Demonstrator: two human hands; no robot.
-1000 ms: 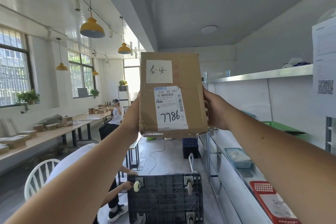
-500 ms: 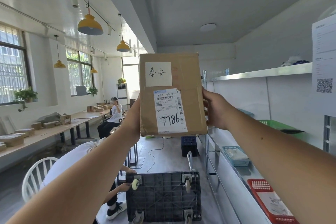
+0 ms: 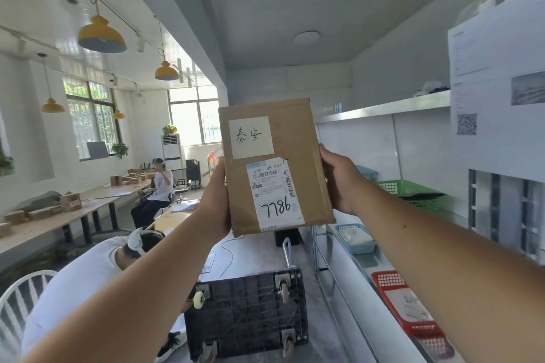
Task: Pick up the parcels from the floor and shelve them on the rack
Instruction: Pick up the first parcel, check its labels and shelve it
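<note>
We hold a brown parcel (image 3: pixel 275 165) up at arm's length in front of us, upright and tilted a little to the left, well above the floor and left of the rack (image 3: pixel 383 109). Our left hand (image 3: pixel 215 200) grips its left edge and our right hand (image 3: pixel 339 180) grips its right edge, both closed on the cardboard, with the fingers hidden behind it. The face toward us bears a white slip (image 3: pixel 250 137) with handwriting near the top and a shipping label (image 3: pixel 274 193) below, marked 7786 by hand. On the rack to our right sit a green basket (image 3: pixel 410 191), a blue basket (image 3: pixel 355 237) on the level below, and a red basket (image 3: pixel 410 303) nearest us. Below the parcel an overturned black cart (image 3: pixel 247 312) lies wheels up on the floor. Beside it a person in white (image 3: pixel 85 280) bends low.
</note>
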